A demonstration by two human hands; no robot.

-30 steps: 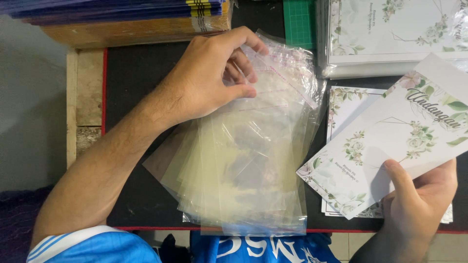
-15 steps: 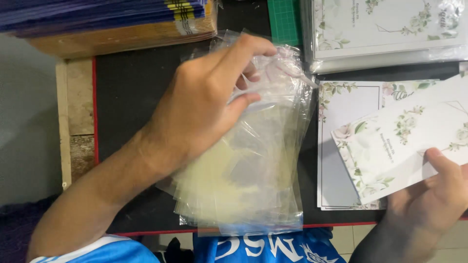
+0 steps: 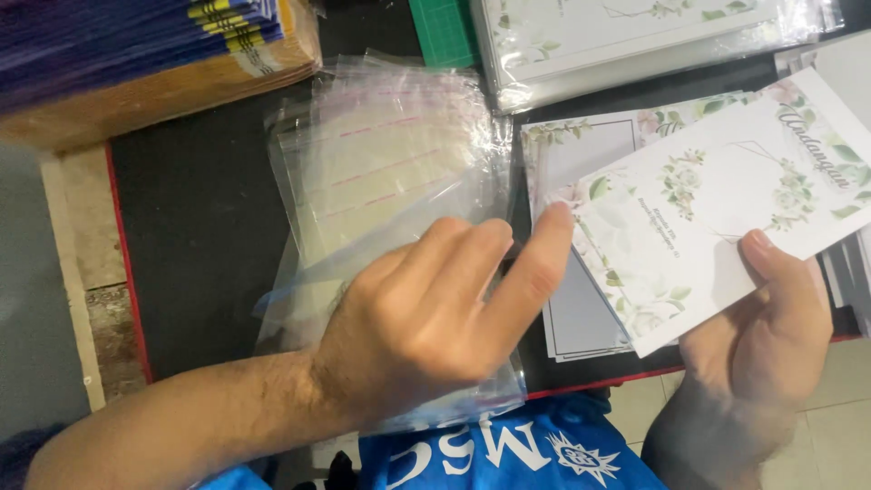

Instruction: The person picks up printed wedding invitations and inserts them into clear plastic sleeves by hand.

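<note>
Right hand (image 3: 758, 345) first: thumb laid flat across the face of the floral card (image 3: 726, 204), the other fingers tucked behind it so they can't be seen; so it's a pinch grip on the card's lower edge; the card's long axis tilts from about 8 o'clock up to 2 o'clock, with its low corner poking toward the other hand.

Left hand (image 3: 426, 331) sits palm-down on the stack of clear plastic sleeves (image 3: 390, 172); fingers stretched out and close together, index fingertip (image 3: 555, 218) reaching toward 1 o'clock and touching, or as near as I can tell touching, the card's left corner; not gripping anything that I can see, though the palm hides what's under it.

So the card lies at roughly 2 o'clock from the left fingertips, right beside them; the sleeves run off at 11 to 12 o'clock from that hand, and the left is clearly the nearer hand to them.

Further out: a flat pile of similar cards (image 3: 572, 299) under the held one on the black mat (image 3: 200, 236); bagged cards (image 3: 626, 45) at 12 o'clock, cut off by the frame; a cardboard box (image 3: 163, 91) of dark blue stuff at 10 o'clock, also cropped; can't tell how many sleeves there are, it's all glare.
</note>
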